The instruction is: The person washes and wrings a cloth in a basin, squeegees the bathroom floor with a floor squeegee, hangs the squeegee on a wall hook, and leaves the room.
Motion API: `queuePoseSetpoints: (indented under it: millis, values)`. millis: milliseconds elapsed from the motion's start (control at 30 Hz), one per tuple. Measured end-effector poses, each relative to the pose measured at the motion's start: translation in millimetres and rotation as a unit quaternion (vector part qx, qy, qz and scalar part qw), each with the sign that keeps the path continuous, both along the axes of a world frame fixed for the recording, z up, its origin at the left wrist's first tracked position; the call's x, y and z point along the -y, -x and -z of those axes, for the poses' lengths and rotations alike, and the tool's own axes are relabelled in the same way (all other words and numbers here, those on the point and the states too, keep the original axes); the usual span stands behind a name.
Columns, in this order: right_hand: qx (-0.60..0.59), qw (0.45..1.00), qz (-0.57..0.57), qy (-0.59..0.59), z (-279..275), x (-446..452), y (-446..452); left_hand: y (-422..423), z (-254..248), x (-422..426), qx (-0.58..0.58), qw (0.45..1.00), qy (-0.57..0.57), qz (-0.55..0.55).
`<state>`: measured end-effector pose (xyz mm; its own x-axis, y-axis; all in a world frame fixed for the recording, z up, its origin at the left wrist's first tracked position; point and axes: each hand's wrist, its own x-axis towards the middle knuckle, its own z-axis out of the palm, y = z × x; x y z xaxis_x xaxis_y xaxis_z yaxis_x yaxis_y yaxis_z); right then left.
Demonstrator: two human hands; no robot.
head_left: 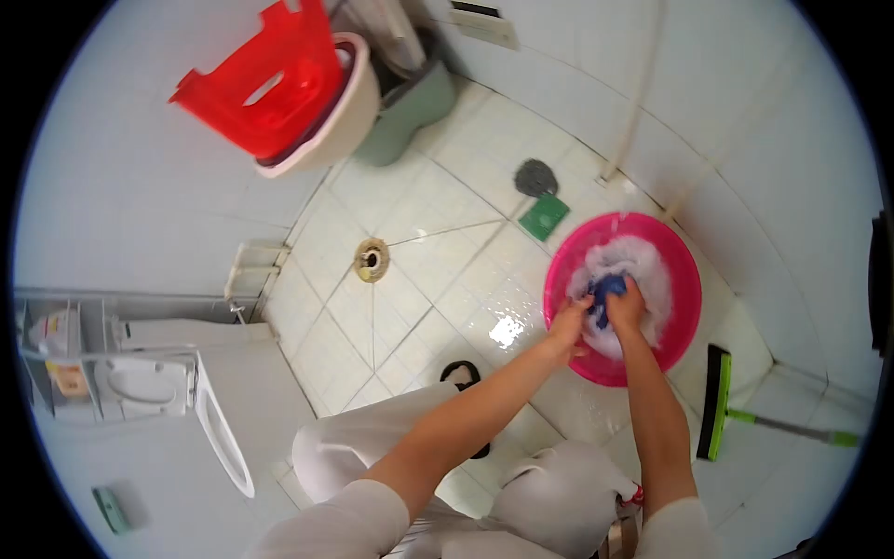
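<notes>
A pink basin (687, 270) stands on the tiled floor, with white foamy suds (636, 253) inside it. Over the suds, my two hands meet at a bunched dark blue cloth (607, 287). My right hand (628, 306) is closed round the cloth's near right side. From the left, my left hand (569, 326) pinches the cloth's edge with thumb and fingers; part of those fingers is hidden. How far the cloth reaches under the foam cannot be seen.
A green scouring pad (544, 217) and a dark grey scrubber (535, 178) lie beyond the basin. To the right is a green-and-black squeegee (715, 402). A floor drain (372, 260), a red plastic stool (279, 84) with stacked basins, and a toilet (223, 438) are leftward.
</notes>
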<state>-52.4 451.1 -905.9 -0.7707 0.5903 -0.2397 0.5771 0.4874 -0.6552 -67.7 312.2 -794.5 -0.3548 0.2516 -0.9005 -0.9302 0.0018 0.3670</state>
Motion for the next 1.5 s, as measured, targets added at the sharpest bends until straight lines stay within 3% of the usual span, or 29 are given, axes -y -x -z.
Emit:
queuePoseSetpoints:
  millis: [100, 167, 200, 233, 267, 300, 333, 367, 400, 433, 500, 600, 700, 767, 800, 833, 867, 933, 967, 1000, 1067, 1133, 1200, 1267, 1333, 1367, 1400, 1433, 1500]
  values:
    - [-0.134, 0.984, -0.014, 0.116, -84, 14, -41, 20, -10, -13, -0.006, 0.996, -0.074, -0.050]
    - [-0.204, 0.946, 0.034, 0.251, -115, 30, -64, 13, 31, -22, -0.046, 0.979, -0.181, -0.080]
    - [-0.182, 0.951, 0.054, 0.244, -117, 33, -61, 8, 49, -27, -0.069, 0.966, -0.230, -0.093]
    - [-0.158, 0.956, 0.074, 0.235, -117, 34, -59, 4, 43, -34, -0.003, 0.968, -0.198, -0.152]
    - [-0.135, 0.960, 0.093, 0.225, -116, 33, -56, -5, 36, -38, -0.032, 0.967, -0.185, -0.172]
    - [-0.109, 0.981, 0.107, 0.116, -107, 28, -47, -12, 29, -43, -0.063, 0.964, -0.175, -0.190]
    - [-0.090, 0.989, 0.120, 0.006, -94, 17, -31, -16, 50, -51, -0.194, 0.978, -0.051, -0.064]
    - [-0.078, 0.993, 0.087, 0.035, -80, -5, -20, -20, 71, -51, -0.307, 0.946, 0.084, 0.064]
    - [-0.059, 0.995, 0.054, 0.067, -64, -24, -14, -13, 49, -43, -0.161, 0.983, -0.048, -0.080]
    - [-0.054, 0.996, 0.065, 0.004, -51, -28, -7, -5, 23, -35, -0.095, 0.994, -0.011, -0.048]
    - [0.023, 0.996, -0.002, -0.085, -37, -43, -3, -13, 19, -44, -0.093, 0.981, -0.053, -0.161]
    - [0.068, 0.971, -0.047, -0.226, -7, -48, 4, -23, 24, -45, -0.092, 0.981, 0.013, -0.171]
    - [0.135, 0.917, -0.135, -0.351, -16, 13, -7, -19, 5, -20, -0.084, 0.991, 0.074, -0.073]
    - [0.065, 0.988, -0.126, -0.064, 24, -13, -11, -13, 15, -12, -0.074, 0.992, 0.028, -0.096]
    - [0.046, 0.970, -0.059, 0.230, 48, -24, -12, -11, 25, -14, -0.077, 0.991, 0.040, -0.100]
    - [0.048, 0.880, 0.070, 0.468, 41, -21, -8, -8, 27, -11, -0.079, 0.990, 0.054, -0.105]
    - [0.004, 0.881, 0.080, 0.467, 30, -18, -20, -4, 30, -10, -0.053, 0.991, 0.017, -0.125]
    - [-0.084, 0.878, 0.092, 0.463, -56, 17, -35, 4, 46, -18, -0.068, 0.986, -0.024, -0.153]
    - [-0.082, 0.906, 0.095, 0.404, -77, 29, -42, 0, 55, -28, -0.067, 0.983, -0.047, -0.164]
    - [-0.077, 0.931, 0.099, 0.342, -99, 41, -49, 3, 66, -26, -0.106, 0.983, -0.125, -0.080]
    - [-0.103, 0.963, 0.125, 0.216, -101, 50, -38, -6, 30, -24, -0.138, 0.987, -0.030, -0.077]
    - [-0.008, 0.970, 0.141, 0.200, -85, 29, -21, -8, 16, -26, -0.206, 0.972, 0.035, -0.107]
    - [0.028, 0.967, 0.117, 0.223, -52, -12, -3, -8, 46, -46, -0.297, 0.939, 0.147, 0.095]
    - [0.002, 0.955, 0.055, 0.292, -13, -44, 14, -16, 57, -48, -0.295, 0.935, 0.159, 0.115]
    - [-0.007, 0.995, 0.011, 0.097, -24, -42, 30, -18, 46, -49, -0.213, 0.974, 0.063, -0.051]
    - [-0.009, 1.000, -0.010, -0.005, -30, -42, 34, -20, 39, -45, -0.201, 0.974, 0.080, -0.065]
    - [0.086, 0.995, -0.010, -0.052, -26, -49, 40, -19, 21, -33, -0.191, 0.974, 0.095, -0.072]
    - [0.061, 0.994, -0.032, -0.086, -10, -46, 35, -18, 11, -32, -0.184, 0.975, 0.104, -0.074]
    - [0.031, 0.973, -0.130, -0.188, 30, -30, 18, -19, 56, -39, -0.139, 0.978, 0.139, -0.069]
